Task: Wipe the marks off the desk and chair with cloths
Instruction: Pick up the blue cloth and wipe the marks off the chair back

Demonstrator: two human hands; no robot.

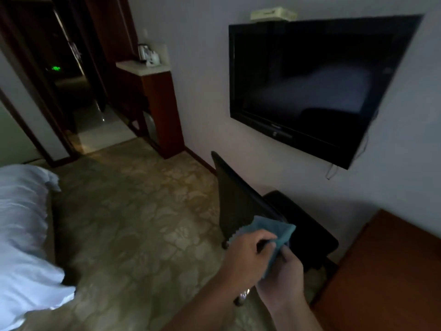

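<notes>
A black chair [235,199] stands against the wall, its backrest edge towards me and its dark seat [307,230] beyond. A blue cloth [272,229] lies over the near end of the backrest's top edge. My left hand [249,250] grips the cloth from the left with curled fingers. Just below and to the right, my right hand [284,279] holds the cloth's lower part against the chair. The brown wooden desk [391,271] fills the bottom right corner, right of the chair.
A bed with a white duvet [22,235] takes up the left edge. A black television [310,84] hangs on the wall above the chair. A wooden cabinet [157,103] with a kettle stands further back by the doorway. Patterned carpet [143,223] lies between bed and chair.
</notes>
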